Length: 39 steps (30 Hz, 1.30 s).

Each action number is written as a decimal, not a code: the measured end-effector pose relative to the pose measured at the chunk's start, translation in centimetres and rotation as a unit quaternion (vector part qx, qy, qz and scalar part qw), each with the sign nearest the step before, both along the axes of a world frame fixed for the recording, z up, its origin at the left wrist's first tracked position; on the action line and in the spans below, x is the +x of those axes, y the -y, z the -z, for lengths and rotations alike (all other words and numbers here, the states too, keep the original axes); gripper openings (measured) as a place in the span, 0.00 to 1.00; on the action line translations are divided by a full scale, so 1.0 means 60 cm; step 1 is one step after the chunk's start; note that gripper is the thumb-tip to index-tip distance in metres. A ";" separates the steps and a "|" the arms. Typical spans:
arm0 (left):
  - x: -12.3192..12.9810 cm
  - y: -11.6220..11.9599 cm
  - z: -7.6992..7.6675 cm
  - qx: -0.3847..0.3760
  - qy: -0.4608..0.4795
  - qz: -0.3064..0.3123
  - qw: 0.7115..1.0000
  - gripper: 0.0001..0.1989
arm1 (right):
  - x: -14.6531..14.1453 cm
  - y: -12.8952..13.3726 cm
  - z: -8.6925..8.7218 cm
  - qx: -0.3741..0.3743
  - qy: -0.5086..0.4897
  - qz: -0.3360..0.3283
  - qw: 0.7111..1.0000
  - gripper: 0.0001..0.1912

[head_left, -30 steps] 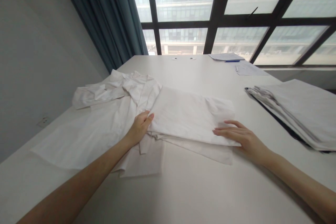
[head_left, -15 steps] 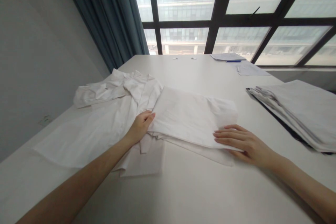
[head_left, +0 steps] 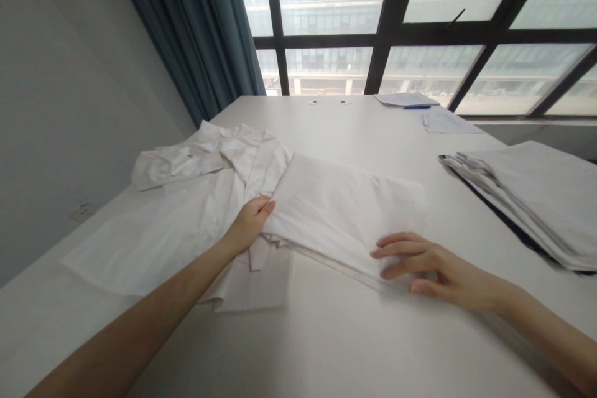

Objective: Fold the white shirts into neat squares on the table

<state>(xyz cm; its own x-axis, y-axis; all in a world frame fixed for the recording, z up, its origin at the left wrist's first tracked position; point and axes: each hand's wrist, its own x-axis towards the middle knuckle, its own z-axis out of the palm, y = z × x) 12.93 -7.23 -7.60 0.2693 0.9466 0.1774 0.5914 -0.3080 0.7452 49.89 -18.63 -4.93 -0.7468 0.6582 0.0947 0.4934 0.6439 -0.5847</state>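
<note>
A white folded garment (head_left: 336, 205) lies flat on the table, its layers showing along the near edge. My left hand (head_left: 252, 217) is closed on its left edge, thumb on top. At the near right corner my right hand (head_left: 424, 267) rests over the cloth with its fingers bent and apart, gripping nothing; whether every fingertip touches is unclear. Left of the folded cloth a white shirt (head_left: 186, 224) is spread out, its crumpled upper part (head_left: 214, 152) farther back. My left forearm crosses over part of it.
A stack of folded white cloth (head_left: 536, 199) lies on a dark board at the right. Papers (head_left: 405, 99) and a blue pen (head_left: 416, 107) are at the table's far right. Beyond stand windows and a blue curtain (head_left: 196, 31); a grey wall (head_left: 60, 106) is on the left.
My right hand has drawn slightly nearer to me, and its fingers have spread and bent. The near right corner of the folded cloth looks flatter. My left hand has kept its place.
</note>
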 end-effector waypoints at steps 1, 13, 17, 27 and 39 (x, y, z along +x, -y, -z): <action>0.000 0.000 0.000 0.000 -0.001 0.002 1.000 0.20 | -0.001 0.000 0.000 -0.002 0.007 -0.002 1.000 0.14; 0.004 0.026 -0.019 0.067 -0.014 0.067 0.995 0.20 | 0.062 -0.032 0.030 0.114 0.048 0.099 0.987 0.08; 0.005 0.021 -0.017 0.052 -0.012 0.054 0.997 0.24 | 0.056 -0.029 0.033 0.141 0.050 0.121 0.981 0.07; 0.000 0.014 -0.012 0.031 -0.015 0.059 0.998 0.23 | 0.019 -0.019 0.039 0.279 0.090 0.091 0.952 0.13; 0.006 0.048 -0.010 0.287 -0.114 0.208 0.928 0.08 | 0.014 -0.014 0.027 0.224 0.025 0.109 0.968 0.06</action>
